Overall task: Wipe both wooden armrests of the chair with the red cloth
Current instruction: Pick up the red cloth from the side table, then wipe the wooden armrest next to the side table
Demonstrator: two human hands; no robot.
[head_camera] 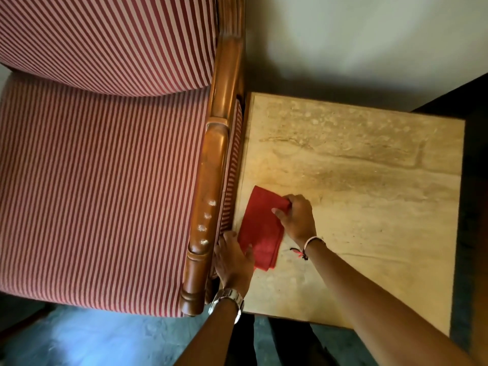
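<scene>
A folded red cloth (260, 228) lies on the near left part of a beige stone-topped side table (369, 196). My right hand (297, 217) pinches the cloth's far right corner between thumb and fingers. My left hand (232, 260) rests on the cloth's near left edge, fingers spread, next to the chair. The chair's right wooden armrest (211, 186) runs along the table's left side and carries several white smudges near its front end. The other armrest is out of view.
The chair has a red-and-white striped seat (100, 194) and backrest (105, 35). A pale wall (369, 43) stands behind the table. Dark furniture (475, 180) borders the table's right edge. Grey-blue floor (92, 339) lies in front.
</scene>
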